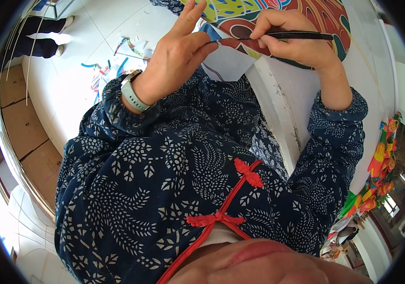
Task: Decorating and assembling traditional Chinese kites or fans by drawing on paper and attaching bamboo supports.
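A pale tiled floor [86,28] spreads out left of the white worktop [302,85] as I watch from my distant seat. Far left of that worktop I've got cardboard boxes [25,128], and beyond them someone's dark-trousered legs [41,47]. Closer in, coloured paper scraps [103,73] litter the tiles. Now my left hand [176,52], just left of the worktop: thumb and forefinger pinched together on the thin end of a black-handled tool [309,35], other fingers raised. The tool runs across, its handle over the patterned sheet [330,16] at the worktop's far end. There's my right hand [302,51], fingers closed around that handle. Right of the worktop, bright decorations [382,158] cluster.
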Action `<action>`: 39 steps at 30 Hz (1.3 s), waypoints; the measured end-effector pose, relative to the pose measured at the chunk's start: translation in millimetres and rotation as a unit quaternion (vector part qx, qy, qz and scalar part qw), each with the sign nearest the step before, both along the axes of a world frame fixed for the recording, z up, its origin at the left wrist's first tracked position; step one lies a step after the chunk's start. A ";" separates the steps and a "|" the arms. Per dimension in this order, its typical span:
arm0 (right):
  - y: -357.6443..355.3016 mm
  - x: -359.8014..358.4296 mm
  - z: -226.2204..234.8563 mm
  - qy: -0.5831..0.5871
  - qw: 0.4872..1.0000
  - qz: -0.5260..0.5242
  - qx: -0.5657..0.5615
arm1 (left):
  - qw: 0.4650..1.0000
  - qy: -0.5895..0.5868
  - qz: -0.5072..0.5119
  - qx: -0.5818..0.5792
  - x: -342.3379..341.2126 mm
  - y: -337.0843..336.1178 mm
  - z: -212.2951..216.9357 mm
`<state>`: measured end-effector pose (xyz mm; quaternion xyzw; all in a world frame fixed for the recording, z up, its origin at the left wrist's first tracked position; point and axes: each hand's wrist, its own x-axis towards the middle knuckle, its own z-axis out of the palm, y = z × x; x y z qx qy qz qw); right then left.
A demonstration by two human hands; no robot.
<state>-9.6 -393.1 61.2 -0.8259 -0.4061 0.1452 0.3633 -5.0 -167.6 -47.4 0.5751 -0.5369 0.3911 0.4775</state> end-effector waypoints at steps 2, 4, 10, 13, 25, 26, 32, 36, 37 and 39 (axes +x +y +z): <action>-2.3 -1.0 -1.3 -0.003 1.000 0.004 0.009 | 1.000 -0.002 -0.014 0.000 0.8 -0.7 0.1; -4.4 -1.8 -1.0 0.005 1.000 0.003 0.004 | 1.000 0.000 -0.029 0.002 0.8 -0.9 -0.5; -16.7 -3.9 3.2 -0.018 0.998 0.019 -0.050 | 0.998 0.004 -0.059 0.009 2.0 0.0 2.4; -20.8 -6.4 1.4 -0.012 0.999 0.009 -0.029 | 0.996 -0.010 -0.083 0.002 5.6 -0.8 2.1; -27.9 -13.4 -4.4 -0.013 1.000 -0.004 -0.003 | 0.993 -0.044 -0.113 0.004 8.9 -11.8 9.2; -28.2 -14.0 -4.4 -0.017 1.000 -0.008 -0.007 | 0.992 -0.044 -0.114 0.005 1.7 -9.3 15.8; -29.5 -17.8 -12.3 0.017 0.999 -0.026 0.031 | 0.888 0.301 0.118 0.328 -41.6 14.2 47.1; -36.0 -12.3 -15.8 0.018 0.997 -0.040 0.065 | 0.878 0.327 0.092 0.338 -40.8 10.3 66.6; -40.1 -11.7 -16.6 0.008 0.995 -0.060 0.083 | 0.875 0.333 0.081 0.342 -39.1 9.1 70.1; -50.0 -13.9 -12.6 -0.007 0.992 -0.072 0.100 | 0.898 0.295 0.107 0.309 -39.0 7.8 56.8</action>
